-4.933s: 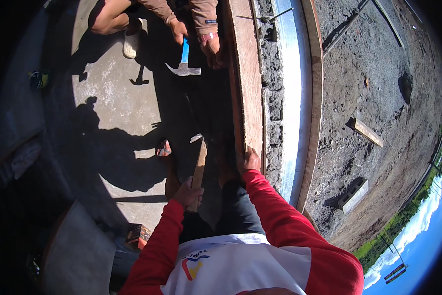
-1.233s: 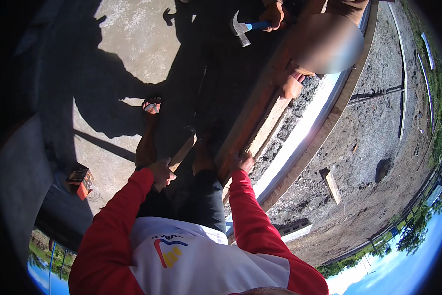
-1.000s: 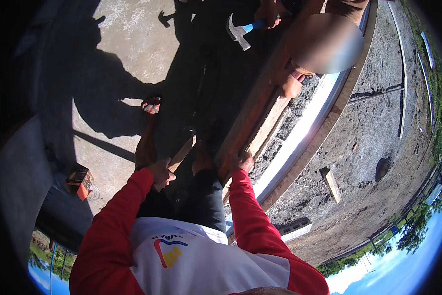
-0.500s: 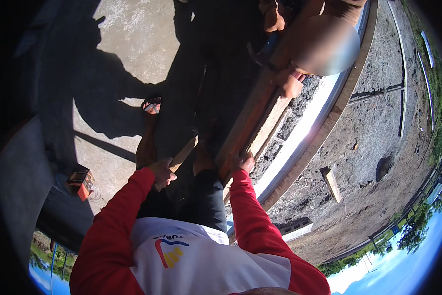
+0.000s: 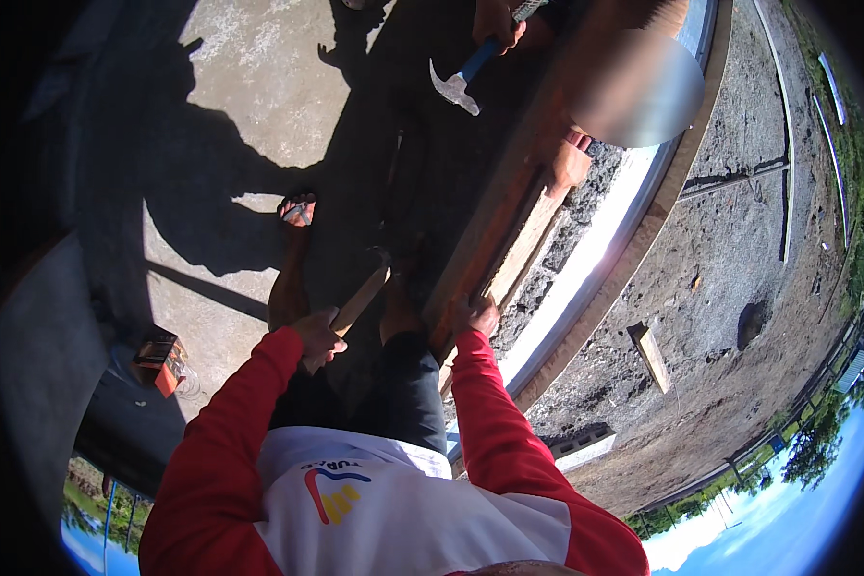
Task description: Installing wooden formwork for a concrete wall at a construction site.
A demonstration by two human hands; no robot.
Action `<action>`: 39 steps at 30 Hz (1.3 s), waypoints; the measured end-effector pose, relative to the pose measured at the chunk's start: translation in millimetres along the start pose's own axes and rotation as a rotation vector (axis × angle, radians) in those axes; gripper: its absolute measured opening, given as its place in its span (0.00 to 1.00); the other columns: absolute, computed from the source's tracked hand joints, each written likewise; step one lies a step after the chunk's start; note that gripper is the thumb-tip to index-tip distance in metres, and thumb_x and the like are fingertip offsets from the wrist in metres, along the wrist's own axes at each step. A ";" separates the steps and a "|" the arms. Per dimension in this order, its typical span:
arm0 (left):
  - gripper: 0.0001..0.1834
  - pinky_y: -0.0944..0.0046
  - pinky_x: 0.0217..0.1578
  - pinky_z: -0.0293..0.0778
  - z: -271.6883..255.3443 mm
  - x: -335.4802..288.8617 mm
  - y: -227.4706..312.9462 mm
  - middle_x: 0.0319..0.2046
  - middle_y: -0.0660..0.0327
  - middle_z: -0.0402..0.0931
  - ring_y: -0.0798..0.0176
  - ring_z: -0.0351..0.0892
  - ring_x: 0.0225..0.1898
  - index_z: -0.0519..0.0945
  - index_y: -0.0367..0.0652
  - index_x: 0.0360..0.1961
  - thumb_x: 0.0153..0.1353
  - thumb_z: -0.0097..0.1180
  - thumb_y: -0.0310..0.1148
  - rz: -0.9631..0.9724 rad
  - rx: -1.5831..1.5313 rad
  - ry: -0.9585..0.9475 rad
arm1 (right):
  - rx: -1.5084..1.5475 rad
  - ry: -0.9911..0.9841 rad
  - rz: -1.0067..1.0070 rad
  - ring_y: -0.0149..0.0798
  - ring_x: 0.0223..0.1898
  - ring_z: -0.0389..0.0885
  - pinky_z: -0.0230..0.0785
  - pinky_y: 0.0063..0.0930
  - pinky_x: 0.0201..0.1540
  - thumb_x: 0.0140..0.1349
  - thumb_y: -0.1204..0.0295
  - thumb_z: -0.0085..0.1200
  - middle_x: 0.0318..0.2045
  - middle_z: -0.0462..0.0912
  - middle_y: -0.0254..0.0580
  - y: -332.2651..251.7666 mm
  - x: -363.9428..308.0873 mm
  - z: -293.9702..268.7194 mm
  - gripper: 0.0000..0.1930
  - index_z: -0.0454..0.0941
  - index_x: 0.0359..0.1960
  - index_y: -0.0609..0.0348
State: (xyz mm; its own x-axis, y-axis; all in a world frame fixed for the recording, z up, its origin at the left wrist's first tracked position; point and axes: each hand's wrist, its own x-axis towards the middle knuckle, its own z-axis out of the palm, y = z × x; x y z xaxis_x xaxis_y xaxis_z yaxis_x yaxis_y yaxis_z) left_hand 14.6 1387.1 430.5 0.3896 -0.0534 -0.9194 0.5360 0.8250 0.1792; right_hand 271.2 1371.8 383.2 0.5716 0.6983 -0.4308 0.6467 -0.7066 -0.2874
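My left hand [image 5: 318, 338] is closed round the wooden handle of a hammer [image 5: 363, 300], whose dark head hangs in shadow near my knees. My right hand [image 5: 477, 315] grips the near part of a long wooden board [image 5: 523, 254] lying along the wall's edge; its underside fingers are hidden. Farther along that board rests a co-worker's hand [image 5: 568, 165]. The co-worker's other hand [image 5: 499, 24] holds a claw hammer [image 5: 459, 84] with a blue handle, raised over the shaded floor.
A pale concrete ledge [image 5: 585, 278] runs beside the board, with gravelly ground [image 5: 701, 288] beyond it. Out there lie a short wood piece [image 5: 651, 357] and a hollow block [image 5: 585, 447]. An orange-and-black box [image 5: 163, 360] sits on the floor at left.
The co-worker's claw hammer has swung away from the board, to the left and up, into plain view. Both my hands have stayed nearly in place.
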 end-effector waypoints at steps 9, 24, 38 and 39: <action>0.25 0.69 0.14 0.66 21.0 -7.3 2.7 0.17 0.60 0.64 0.70 0.66 0.14 0.56 0.36 0.42 0.41 0.50 0.27 0.022 -0.075 -0.082 | -0.022 0.036 -0.057 0.50 0.22 0.70 0.62 0.36 0.26 0.35 0.68 0.50 0.14 0.71 0.50 17.5 5.2 3.6 0.12 0.68 0.18 0.65; 0.26 0.70 0.13 0.65 82.8 -35.6 29.4 0.14 0.62 0.61 0.70 0.64 0.13 0.52 0.39 0.43 0.42 0.49 0.25 0.066 -0.206 -0.209 | 0.117 0.019 -0.099 0.49 0.32 0.69 0.63 0.33 0.34 0.40 0.66 0.48 0.30 0.70 0.52 21.7 -17.0 -30.3 0.21 0.64 0.38 0.63; 0.48 0.67 0.17 0.64 82.6 -20.9 6.5 0.15 0.61 0.62 0.67 0.64 0.15 0.23 0.43 0.50 0.42 0.50 0.26 0.068 -0.223 -0.337 | 0.137 -0.212 0.395 0.40 0.37 0.69 0.62 0.27 0.38 0.37 0.61 0.53 0.36 0.68 0.46 132.5 -231.8 -14.1 0.29 0.61 0.42 0.62; 0.47 0.67 0.17 0.64 82.3 -19.6 3.5 0.15 0.61 0.62 0.67 0.64 0.15 0.26 0.44 0.51 0.42 0.50 0.26 0.095 -0.215 -0.319 | 0.089 -0.158 0.376 0.42 0.38 0.68 0.61 0.27 0.39 0.36 0.62 0.54 0.37 0.68 0.47 134.4 -243.5 -10.1 0.29 0.61 0.42 0.62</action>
State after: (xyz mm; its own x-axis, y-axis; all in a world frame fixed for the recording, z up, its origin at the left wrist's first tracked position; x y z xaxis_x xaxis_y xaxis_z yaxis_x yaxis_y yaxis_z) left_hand 70.6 1344.7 477.9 0.6612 -0.1149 -0.7414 0.3303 0.9318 0.1502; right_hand 224.0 1107.9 458.1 0.6706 0.3690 -0.6435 0.3575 -0.9209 -0.1555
